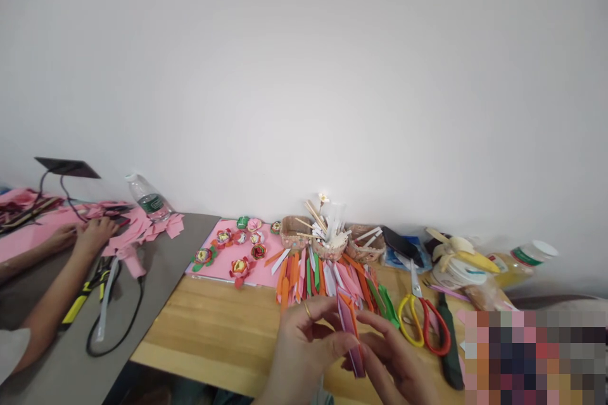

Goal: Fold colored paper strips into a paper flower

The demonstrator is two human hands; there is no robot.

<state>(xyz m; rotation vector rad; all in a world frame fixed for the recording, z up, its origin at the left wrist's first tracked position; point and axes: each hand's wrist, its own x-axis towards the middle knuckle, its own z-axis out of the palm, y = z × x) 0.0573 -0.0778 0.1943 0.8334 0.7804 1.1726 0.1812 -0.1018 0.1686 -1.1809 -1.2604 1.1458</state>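
Between both hands, above the wooden table's front part, is a folded paper strip (351,335), purple and pink outside with orange showing at its top. My left hand (308,342), a ring on one finger, pinches it from the left with thumb and fingers. On the other side, my right hand (392,354) has its fingers closed on the strip's right edge. Just beyond the hands lies a spread of folded paper strips (306,275) in orange, green, white and pink. Several finished paper flowers (241,267) rest on a pink sheet (268,269) to the left.
Small baskets (295,233) with sticks stand against the wall. Scissors (422,319) and a dark green knife-like tool (449,342) lie right, near a banana (475,259) and a jar (527,256). At left, another person's hands (92,240) work beside a pink glue gun (130,261) and a bottle (149,199).
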